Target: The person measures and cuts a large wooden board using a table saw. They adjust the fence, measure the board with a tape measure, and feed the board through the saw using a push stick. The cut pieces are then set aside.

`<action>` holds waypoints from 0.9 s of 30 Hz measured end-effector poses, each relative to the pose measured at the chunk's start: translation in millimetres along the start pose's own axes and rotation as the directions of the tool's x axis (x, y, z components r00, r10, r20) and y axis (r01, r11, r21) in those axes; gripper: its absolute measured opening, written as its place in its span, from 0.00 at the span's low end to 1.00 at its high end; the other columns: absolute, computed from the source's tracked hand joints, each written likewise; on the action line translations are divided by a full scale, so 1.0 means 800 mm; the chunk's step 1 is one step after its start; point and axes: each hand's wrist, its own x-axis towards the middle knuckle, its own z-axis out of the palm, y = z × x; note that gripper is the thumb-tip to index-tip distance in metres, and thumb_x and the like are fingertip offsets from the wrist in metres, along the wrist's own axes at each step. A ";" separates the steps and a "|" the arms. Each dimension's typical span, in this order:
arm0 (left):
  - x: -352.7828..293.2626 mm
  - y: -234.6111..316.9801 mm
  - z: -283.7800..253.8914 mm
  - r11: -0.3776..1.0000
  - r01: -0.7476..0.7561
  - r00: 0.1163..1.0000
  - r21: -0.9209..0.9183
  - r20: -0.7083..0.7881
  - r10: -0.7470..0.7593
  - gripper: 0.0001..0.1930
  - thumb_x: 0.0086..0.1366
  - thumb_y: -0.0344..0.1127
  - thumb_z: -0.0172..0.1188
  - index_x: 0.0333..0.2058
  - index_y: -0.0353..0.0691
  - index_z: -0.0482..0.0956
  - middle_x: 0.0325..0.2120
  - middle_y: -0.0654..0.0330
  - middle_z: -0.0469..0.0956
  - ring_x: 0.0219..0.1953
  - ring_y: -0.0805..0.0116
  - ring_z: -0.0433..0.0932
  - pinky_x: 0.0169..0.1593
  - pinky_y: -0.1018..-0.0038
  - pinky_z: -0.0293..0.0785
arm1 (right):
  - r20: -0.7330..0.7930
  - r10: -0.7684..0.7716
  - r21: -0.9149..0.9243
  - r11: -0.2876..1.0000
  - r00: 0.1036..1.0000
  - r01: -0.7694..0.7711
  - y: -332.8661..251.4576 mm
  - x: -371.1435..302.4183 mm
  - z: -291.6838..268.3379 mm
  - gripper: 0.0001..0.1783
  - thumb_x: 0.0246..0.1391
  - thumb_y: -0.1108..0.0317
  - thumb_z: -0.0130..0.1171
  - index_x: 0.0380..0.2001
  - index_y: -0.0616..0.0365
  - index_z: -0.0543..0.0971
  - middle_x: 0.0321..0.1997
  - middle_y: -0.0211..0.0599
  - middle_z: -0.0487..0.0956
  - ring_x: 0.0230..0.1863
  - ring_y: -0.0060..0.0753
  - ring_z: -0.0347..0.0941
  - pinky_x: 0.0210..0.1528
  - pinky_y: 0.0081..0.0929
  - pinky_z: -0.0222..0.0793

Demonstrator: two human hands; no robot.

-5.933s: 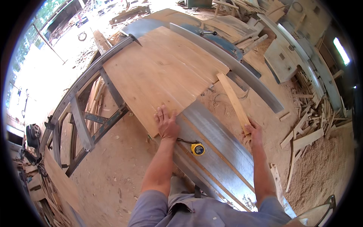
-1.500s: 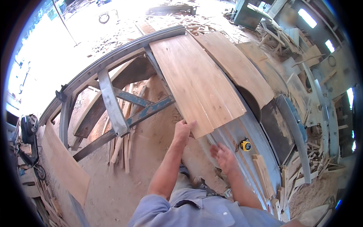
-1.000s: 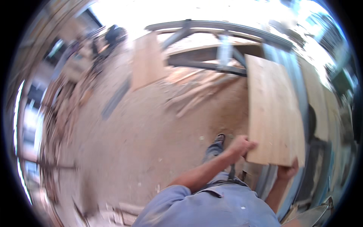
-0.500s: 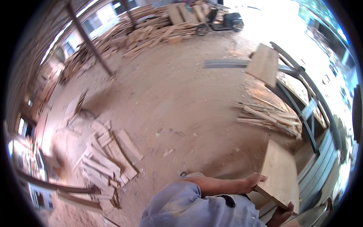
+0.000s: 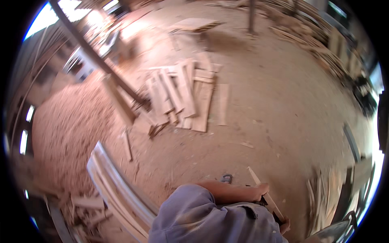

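A pale wooden board is between my two hands, at the lower right in front of my body. It stands on edge, so only a narrow strip of it shows. My left hand reaches across from the left and is closed on the board's near side edge. Lower down, my right hand grips the board's other end; part of this hand is hidden by my shirt and the board. Beyond the board's far tip lies bare dirt floor.
A loose pile of planks lies ahead left, beside a slanting post and a sawdust heap. Long boards rest at lower left. A low table stands farther off. Sticks and a metal frame are at right.
My view has swung left, bringing the plank pile ahead and the sawdust heap into sight. The board, still in both hands, has left the stand at right and turned edge-on.
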 end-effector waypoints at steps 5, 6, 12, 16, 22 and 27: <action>-0.060 0.036 -0.097 0.805 -0.035 0.996 -0.592 -0.090 -0.023 0.19 0.60 0.31 0.55 0.51 0.33 0.74 0.42 0.48 0.77 0.45 0.50 0.80 0.52 0.53 0.78 | 0.415 0.022 -0.292 0.950 0.909 0.110 0.003 0.000 0.202 0.22 0.57 0.65 0.57 0.51 0.64 0.68 0.56 0.54 0.73 0.57 0.54 0.74 0.61 0.51 0.72; -0.060 0.038 -0.118 0.704 -0.006 0.997 -0.710 -0.058 -0.050 0.20 0.62 0.31 0.54 0.53 0.33 0.74 0.44 0.47 0.78 0.46 0.49 0.80 0.53 0.53 0.77 | 0.543 -0.093 -0.342 0.884 0.835 0.320 0.007 0.000 0.223 0.24 0.58 0.65 0.57 0.54 0.64 0.66 0.58 0.54 0.71 0.58 0.53 0.73 0.62 0.51 0.72; -0.091 0.062 -0.211 0.483 -0.218 0.974 -0.848 -0.157 0.164 0.25 0.66 0.30 0.51 0.62 0.29 0.65 0.52 0.44 0.76 0.51 0.47 0.78 0.55 0.50 0.75 | 0.859 0.139 -0.431 0.717 0.493 0.548 0.063 0.020 0.394 0.32 0.53 0.65 0.56 0.60 0.66 0.66 0.61 0.52 0.71 0.59 0.55 0.71 0.63 0.56 0.67; -0.143 0.106 -0.268 0.457 -0.330 0.944 -0.826 -0.299 0.140 0.27 0.70 0.36 0.49 0.63 0.25 0.61 0.55 0.41 0.74 0.54 0.47 0.77 0.58 0.54 0.72 | 0.646 0.492 -0.558 0.826 0.584 -0.078 0.100 -0.009 0.534 0.33 0.47 0.66 0.57 0.58 0.65 0.68 0.60 0.52 0.72 0.59 0.55 0.70 0.62 0.56 0.67; -0.197 0.115 -0.351 0.289 -0.530 0.840 -0.797 -0.540 0.050 0.28 0.72 0.38 0.49 0.63 0.22 0.60 0.56 0.39 0.73 0.56 0.49 0.75 0.62 0.59 0.69 | 0.484 0.712 -0.690 0.668 0.509 -0.278 0.223 -0.015 0.664 0.33 0.45 0.68 0.56 0.57 0.68 0.69 0.55 0.50 0.74 0.59 0.52 0.71 0.64 0.53 0.67; -0.227 0.079 -0.435 -0.050 -0.644 0.761 -0.763 -0.646 0.062 0.28 0.73 0.39 0.49 0.64 0.24 0.59 0.58 0.40 0.71 0.58 0.47 0.74 0.61 0.57 0.69 | 0.431 0.774 -0.835 0.537 0.464 -0.119 0.343 -0.113 0.789 0.27 0.45 0.72 0.57 0.52 0.69 0.72 0.48 0.47 0.77 0.50 0.49 0.76 0.56 0.48 0.73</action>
